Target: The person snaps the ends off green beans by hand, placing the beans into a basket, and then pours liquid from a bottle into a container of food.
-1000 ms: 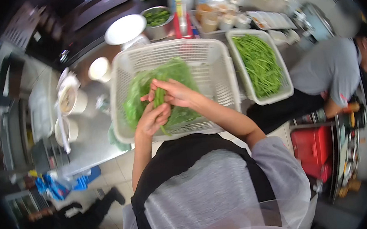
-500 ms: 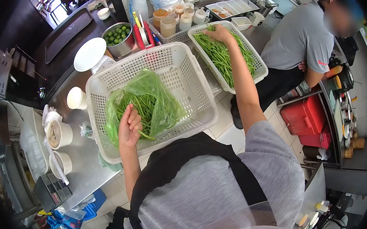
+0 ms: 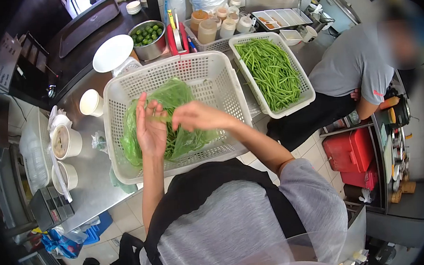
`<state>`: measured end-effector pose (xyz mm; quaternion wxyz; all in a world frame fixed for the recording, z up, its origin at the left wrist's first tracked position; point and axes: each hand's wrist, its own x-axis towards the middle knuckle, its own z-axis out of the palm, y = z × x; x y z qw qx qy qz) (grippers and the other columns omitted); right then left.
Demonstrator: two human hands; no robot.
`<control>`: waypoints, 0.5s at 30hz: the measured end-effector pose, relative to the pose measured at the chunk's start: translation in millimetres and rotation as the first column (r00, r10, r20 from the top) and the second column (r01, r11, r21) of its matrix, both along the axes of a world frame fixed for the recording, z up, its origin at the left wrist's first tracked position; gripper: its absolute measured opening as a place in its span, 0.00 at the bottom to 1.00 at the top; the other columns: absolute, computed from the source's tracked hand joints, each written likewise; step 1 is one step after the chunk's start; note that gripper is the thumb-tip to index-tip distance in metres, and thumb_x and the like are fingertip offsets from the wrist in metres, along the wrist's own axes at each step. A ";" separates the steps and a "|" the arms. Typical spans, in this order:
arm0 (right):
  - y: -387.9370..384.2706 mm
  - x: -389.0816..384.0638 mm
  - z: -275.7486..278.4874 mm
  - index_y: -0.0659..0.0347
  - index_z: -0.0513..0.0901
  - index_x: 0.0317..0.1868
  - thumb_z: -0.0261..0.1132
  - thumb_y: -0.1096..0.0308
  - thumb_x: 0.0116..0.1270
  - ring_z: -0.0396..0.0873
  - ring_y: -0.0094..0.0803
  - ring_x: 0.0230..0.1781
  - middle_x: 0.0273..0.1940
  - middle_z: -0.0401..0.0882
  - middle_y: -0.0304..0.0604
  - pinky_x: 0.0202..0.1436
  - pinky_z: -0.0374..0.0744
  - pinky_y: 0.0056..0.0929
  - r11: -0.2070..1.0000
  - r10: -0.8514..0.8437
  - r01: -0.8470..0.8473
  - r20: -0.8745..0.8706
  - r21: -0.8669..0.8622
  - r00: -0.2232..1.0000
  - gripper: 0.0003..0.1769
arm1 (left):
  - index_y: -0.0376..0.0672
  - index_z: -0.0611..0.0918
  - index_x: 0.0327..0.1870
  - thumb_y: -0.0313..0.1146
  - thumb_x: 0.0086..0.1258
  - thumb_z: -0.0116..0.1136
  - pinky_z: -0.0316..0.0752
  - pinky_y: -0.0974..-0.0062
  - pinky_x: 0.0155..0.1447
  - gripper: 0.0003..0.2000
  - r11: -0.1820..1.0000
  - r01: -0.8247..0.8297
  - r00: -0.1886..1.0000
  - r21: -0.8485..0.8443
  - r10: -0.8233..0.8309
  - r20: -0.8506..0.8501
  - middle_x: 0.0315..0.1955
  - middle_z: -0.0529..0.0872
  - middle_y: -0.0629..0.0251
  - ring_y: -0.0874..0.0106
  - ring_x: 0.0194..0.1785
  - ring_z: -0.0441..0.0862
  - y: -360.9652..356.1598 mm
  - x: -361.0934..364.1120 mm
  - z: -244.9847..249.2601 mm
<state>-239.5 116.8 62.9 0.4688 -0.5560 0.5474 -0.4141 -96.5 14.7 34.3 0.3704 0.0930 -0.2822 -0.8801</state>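
Head view shows two bare hands near to each other above a large white basket of perforated plastic (image 3: 228, 89), which sits on a grey metal surface (image 3: 94, 165). Between the hands is one thin green bean (image 3: 162, 119), somewhat blurred, and I judge that the step in hand is the work on this single piece. The right hand (image 3: 198, 116) comes from the right side with its fingers bent, and they seem to pinch the near end of the bean. The left hand (image 3: 151, 127) stands upright with its palm visible and its fingers loosely raised; I cannot tell whether they also grip the other end. Behind and below the hands, inside the basket, lies a crumpled translucent green plastic bag (image 3: 174, 91) with its mouth apart, and more green beans (image 3: 171, 140) are partly visible in it. Just beside the basket, on its right, a smaller whitish rectangular tub (image 3: 313, 94) holds a high heap of loose green beans (image 3: 269, 73). In my judgement, the next move calls for exact, light fingertips on both sides, because such a slim pod could slip, or break at another place than intended, if it is squeezed too hard.
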 end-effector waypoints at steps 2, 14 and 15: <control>5.3 -30.3 2.2 0.62 0.80 0.33 0.53 0.68 0.65 0.76 0.29 0.21 0.22 0.78 0.40 0.29 0.74 0.27 0.914 -0.347 0.300 -0.144 -0.272 0.927 0.10 | 0.45 0.63 0.64 0.42 0.73 0.43 0.68 0.76 0.52 0.22 0.996 -0.084 0.985 -0.025 0.087 0.150 0.46 0.73 0.64 0.74 0.51 0.70 9.6 5.0 20.2; 37.3 -210.7 -63.4 0.46 0.80 0.48 0.55 0.54 0.64 0.65 0.49 0.58 0.55 0.69 0.47 0.56 0.64 0.56 0.636 -0.501 0.670 -0.865 -0.383 -0.018 0.15 | 0.43 0.70 0.59 0.40 0.71 0.47 0.66 0.73 0.57 0.19 0.942 -0.104 0.809 -0.318 0.266 0.525 0.50 0.74 0.67 0.72 0.55 0.70 -18.0 91.0 -21.3; 37.4 -220.7 -73.7 0.40 0.81 0.47 0.56 0.53 0.63 0.65 0.49 0.58 0.56 0.68 0.46 0.57 0.63 0.58 0.665 -0.439 0.684 -0.898 -0.298 0.036 0.14 | 0.42 0.72 0.57 0.39 0.71 0.48 0.66 0.74 0.56 0.17 0.918 -0.053 0.731 -0.393 0.304 0.611 0.49 0.75 0.67 0.72 0.53 0.72 -18.8 92.1 -19.6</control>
